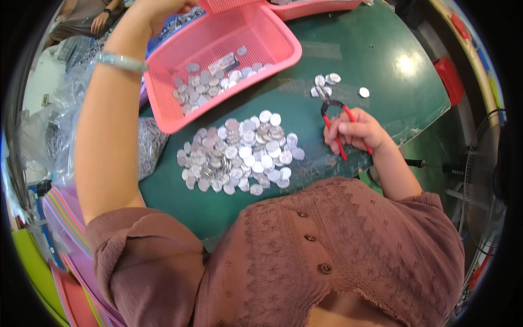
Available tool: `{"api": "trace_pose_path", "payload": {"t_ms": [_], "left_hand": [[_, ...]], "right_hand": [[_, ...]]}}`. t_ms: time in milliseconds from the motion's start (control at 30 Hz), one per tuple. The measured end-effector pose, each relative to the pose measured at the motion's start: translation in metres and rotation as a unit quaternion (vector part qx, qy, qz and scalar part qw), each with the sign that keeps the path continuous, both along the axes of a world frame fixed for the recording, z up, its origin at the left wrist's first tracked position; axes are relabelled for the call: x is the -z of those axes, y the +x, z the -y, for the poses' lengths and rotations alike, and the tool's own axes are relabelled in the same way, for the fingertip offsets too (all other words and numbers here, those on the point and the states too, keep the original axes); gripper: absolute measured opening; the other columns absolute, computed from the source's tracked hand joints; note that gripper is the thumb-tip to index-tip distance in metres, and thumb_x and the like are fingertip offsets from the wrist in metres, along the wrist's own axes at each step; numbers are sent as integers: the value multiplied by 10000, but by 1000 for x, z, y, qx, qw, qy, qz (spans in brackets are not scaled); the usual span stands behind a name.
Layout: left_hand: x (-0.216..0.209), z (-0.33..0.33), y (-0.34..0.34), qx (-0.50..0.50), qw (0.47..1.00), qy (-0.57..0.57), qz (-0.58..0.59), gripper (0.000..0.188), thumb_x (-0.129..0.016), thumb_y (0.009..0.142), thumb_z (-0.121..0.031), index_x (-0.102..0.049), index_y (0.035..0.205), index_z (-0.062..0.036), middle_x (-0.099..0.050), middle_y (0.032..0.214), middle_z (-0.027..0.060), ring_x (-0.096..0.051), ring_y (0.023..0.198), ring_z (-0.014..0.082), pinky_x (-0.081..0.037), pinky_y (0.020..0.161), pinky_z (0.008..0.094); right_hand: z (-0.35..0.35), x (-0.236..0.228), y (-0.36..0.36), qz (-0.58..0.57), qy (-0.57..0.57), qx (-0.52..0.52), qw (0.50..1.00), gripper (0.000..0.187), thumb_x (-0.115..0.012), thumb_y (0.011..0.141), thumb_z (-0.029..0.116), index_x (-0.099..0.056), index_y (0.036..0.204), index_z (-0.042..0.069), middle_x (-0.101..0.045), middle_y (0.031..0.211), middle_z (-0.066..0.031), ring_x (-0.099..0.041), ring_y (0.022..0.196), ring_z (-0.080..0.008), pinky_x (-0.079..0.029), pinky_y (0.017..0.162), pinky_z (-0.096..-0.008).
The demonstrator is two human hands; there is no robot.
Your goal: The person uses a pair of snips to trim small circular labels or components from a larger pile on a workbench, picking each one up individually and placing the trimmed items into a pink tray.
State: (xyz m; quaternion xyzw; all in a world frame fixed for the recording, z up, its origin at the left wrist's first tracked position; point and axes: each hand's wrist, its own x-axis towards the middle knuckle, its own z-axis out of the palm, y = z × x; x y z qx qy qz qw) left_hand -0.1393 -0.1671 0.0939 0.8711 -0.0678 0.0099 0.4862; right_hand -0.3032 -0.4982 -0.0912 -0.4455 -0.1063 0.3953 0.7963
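Note:
My right hand (357, 131) is wrapped round red-handled pliers (336, 109). Their metal jaws point away from me, next to a few silver discs (328, 79) on the green table. Up at the top edge, my left hand (169, 6) is cut off by the picture, so its fingers hardly show. It is near the far left of a pink plastic basket (155, 95), which is tilted and has silver discs and a small printed piece inside. Between me and that basket lies a big heap of round silver discs (239, 152).
More pink baskets (321, 7) stand at the far edge of the green table (381, 60). Clear plastic bags (60, 120) lie at the left, with a striped purple thing (65, 212) below. At right are a red container (449, 82) and a fan (485, 180). Another person's hand (100, 23) shows far left.

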Motion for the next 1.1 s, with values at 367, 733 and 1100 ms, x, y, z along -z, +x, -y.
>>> {"api": "trace_pose_path", "payload": {"t_ms": [367,733,1100], "left_hand": [[133,55,-147,64,970,233,-34,199,-598,758,-129,-661,935,-64,-640,791,159,-622,793,300,-481,745,378],[150,69,-150,84,970,219,-63,108,-651,719,-102,-595,766,-22,-575,826,106,-588,765,223,-457,692,331],[155,46,-209,32,845,-488,-217,89,-482,903,-77,-470,991,-78,-628,942,184,-656,693,173,-544,561,245]], "right_hand": [[1,-3,0,5,-4,-2,1000,249,-551,854,190,-599,869,-53,-592,854,-177,-601,684,-232,-506,638,-345],[2,-2,-2,10,5,2,1000,239,-553,857,180,-596,879,-55,-612,840,-160,-615,683,-224,-512,655,-337],[-3,-14,-6,71,-59,-20,996,243,-580,839,204,-613,862,-36,-608,803,-109,-588,670,-169,-487,625,-295]]}}
